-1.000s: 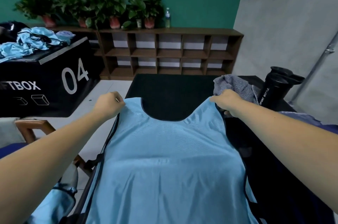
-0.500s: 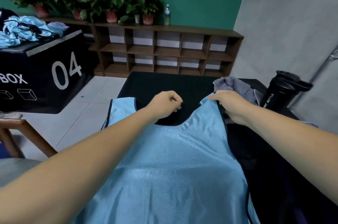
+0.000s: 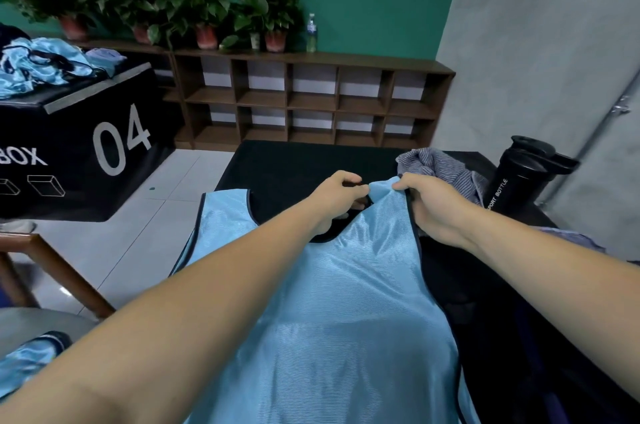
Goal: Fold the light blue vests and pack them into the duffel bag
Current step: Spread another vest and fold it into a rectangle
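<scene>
A light blue vest (image 3: 346, 312) with dark trim lies flat on a black table (image 3: 298, 167), its neck end pointing away from me. My right hand (image 3: 436, 209) pinches the vest's right shoulder strap at its top. My left hand (image 3: 332, 198) has crossed over to the same strap and grips its inner edge. The left shoulder strap (image 3: 225, 212) lies free near the table's left edge. More light blue vests (image 3: 38, 63) sit heaped on a black box at the far left. I see no duffel bag for certain.
A grey striped cloth (image 3: 436, 167) and a black sport bottle (image 3: 519, 174) stand at the table's right. A black box marked 04 (image 3: 86, 146), a wooden shelf with potted plants (image 3: 311, 101) and a wooden chair (image 3: 52, 278) lie to the left.
My left hand let go of the left shoulder strap and moved right across the neckline to the right strap. My right hand kept its hold there.
</scene>
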Motion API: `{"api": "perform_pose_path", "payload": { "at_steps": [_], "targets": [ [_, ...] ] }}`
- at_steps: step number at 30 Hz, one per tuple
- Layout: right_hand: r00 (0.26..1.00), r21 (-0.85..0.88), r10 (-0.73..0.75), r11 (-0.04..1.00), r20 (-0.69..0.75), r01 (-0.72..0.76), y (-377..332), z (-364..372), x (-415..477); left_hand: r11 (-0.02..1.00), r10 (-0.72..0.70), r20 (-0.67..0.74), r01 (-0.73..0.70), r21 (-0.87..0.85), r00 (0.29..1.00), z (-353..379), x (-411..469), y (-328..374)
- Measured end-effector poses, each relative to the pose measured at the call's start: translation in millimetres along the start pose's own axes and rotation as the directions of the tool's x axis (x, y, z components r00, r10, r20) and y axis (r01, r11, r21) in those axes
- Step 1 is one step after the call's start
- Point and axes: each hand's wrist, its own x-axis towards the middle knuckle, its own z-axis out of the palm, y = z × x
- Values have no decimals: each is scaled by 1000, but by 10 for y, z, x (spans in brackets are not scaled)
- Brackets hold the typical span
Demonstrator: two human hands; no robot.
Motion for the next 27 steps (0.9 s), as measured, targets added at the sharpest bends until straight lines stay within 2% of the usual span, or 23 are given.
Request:
{"api": "perform_pose_path", "payload": {
  "at_steps": [5,8,11,14,21,25,27],
  "targets": [
    [999,6,32,999,-19,-32,8,-32,-8,993,28,-65,-36,-116,998,-13,67,22],
    [998,48,24,999,-54,-22,12,-33,-3,995,-5,-73,-2,-96,997,-19,70,56],
    [999,62,26,998,-47,-23,22,-58,12,995,-92,-7,91,-39,996,10,20,123],
    [998,53,25,998,-51,-23,4,-41,-4,994,-100,64,102,-35,993,26,43,131],
    [985,45,17,999,-170,-9,-10,1,1,950,-36,-28,25,-313,999,-35,194,113],
    [960,-78,-6,997,-281,-16,30,-8,86,937,-40,-7,35,-348,999,-49,259,95],
    [941,-285,-81,958,-327,-16,58,-8,127,956,-34,-17,27,-292,999,-34,308,41]
  ]
}}
